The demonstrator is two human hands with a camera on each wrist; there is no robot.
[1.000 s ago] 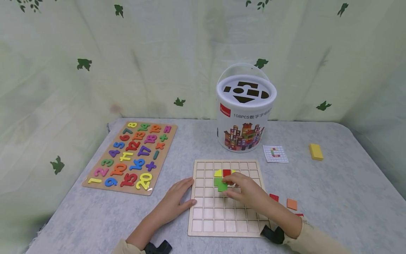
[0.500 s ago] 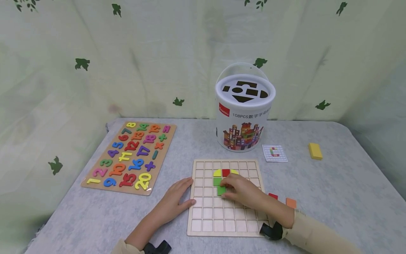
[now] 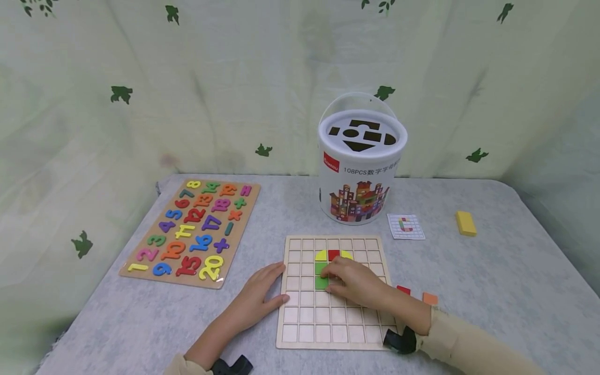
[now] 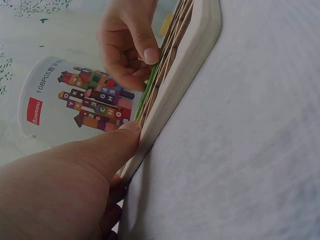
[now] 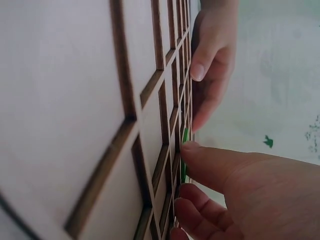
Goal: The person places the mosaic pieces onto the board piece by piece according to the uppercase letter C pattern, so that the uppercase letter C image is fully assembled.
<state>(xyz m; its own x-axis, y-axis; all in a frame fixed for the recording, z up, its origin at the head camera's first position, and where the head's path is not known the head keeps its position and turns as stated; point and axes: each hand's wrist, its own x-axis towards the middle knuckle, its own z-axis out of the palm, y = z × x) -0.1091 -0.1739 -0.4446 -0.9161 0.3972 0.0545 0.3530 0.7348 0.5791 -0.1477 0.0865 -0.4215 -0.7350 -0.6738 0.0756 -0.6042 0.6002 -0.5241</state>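
A wooden grid board (image 3: 300, 330) lies on the table. My left hand (image 3: 258, 294) rests at its left edge, thumb on the rim and the other fingers stretched along the side. On the board, my right hand (image 3: 358, 281) pinches a green square tile (image 3: 321, 283) between thumb and fingers, and the tile appears level in a cell. Directly above it sits another green tile (image 3: 321, 268). Further up are a red tile (image 3: 334, 255) and two yellow rounded-corner tiles, the left yellow tile (image 3: 321, 255) and the right yellow tile (image 3: 346, 254). The right fingers hide some cells.
Right of the board lie a red tile (image 3: 404, 289) and an orange tile (image 3: 429, 298), partly behind the forearm. A pattern card (image 3: 405, 227), a yellow block (image 3: 466, 223) and a white bucket (image 3: 361, 172) stand farther back. A number puzzle board (image 3: 197, 234) lies left.
My right hand has shifted slightly left and down with the green tile, which now lines up below the other green one. The left hand stays at the board's edge.
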